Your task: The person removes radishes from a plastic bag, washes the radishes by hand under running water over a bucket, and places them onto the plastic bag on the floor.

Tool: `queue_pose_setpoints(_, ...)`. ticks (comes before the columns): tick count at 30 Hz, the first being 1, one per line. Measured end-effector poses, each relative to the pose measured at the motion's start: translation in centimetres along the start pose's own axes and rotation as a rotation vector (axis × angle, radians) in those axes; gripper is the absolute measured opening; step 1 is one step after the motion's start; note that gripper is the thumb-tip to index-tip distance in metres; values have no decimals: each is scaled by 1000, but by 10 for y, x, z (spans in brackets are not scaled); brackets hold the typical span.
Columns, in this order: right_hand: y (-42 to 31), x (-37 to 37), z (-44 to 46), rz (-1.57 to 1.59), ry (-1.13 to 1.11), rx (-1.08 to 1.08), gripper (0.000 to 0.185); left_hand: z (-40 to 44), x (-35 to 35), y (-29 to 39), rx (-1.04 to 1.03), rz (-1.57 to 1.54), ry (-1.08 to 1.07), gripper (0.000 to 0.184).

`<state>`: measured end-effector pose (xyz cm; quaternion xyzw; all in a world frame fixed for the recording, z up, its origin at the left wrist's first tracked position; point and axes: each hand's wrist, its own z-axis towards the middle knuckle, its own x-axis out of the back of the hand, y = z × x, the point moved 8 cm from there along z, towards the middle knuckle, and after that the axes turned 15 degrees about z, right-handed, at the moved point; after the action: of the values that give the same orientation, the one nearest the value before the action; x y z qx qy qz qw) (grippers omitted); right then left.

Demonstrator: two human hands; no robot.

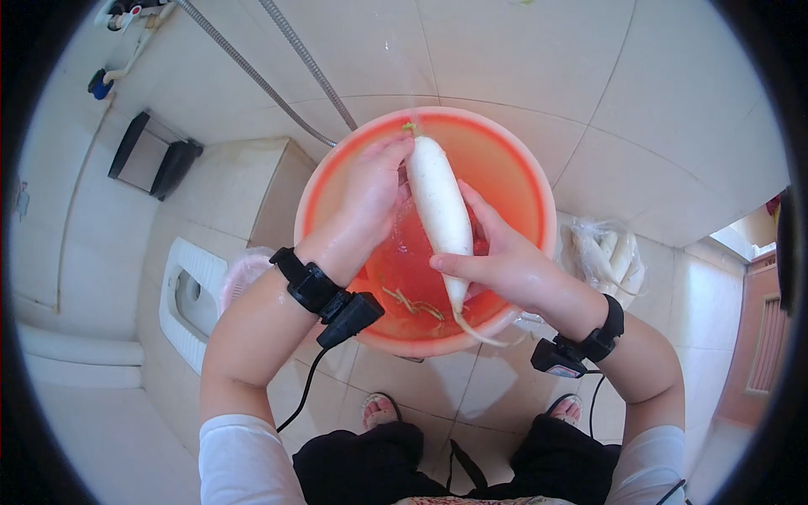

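A long white radish is held over an orange-red basin, its green stub at the far end and its thin root tip toward me. My left hand supports the radish near the leafy end, fingers partly behind it. Around its lower part my right hand is closed, thumb across the top. A thin stream of water comes down near the green stub. In the basin are water and some loose yellowish-green stems.
Right of the basin, a clear plastic bag holds more white radishes. Two metal hoses run behind the basin. At left are a squat toilet, a pink basin and a tiled ledge. A door stands at right.
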<state>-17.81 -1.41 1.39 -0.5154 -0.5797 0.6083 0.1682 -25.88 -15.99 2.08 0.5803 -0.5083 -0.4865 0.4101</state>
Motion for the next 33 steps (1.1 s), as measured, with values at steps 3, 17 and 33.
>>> queue_pose_setpoints(3,-10,1,-3,-87,29,46,99,-1,-3,0,27,27,-39,36)
queue_pose_setpoints(17,-8,-4,-12,63,37,-196,73,7,10,-8,141,139,-67,26)
queue_pose_setpoints(33,-19,-18,-17,-266,-178,159,78,44,90,15,138,767,161,32)
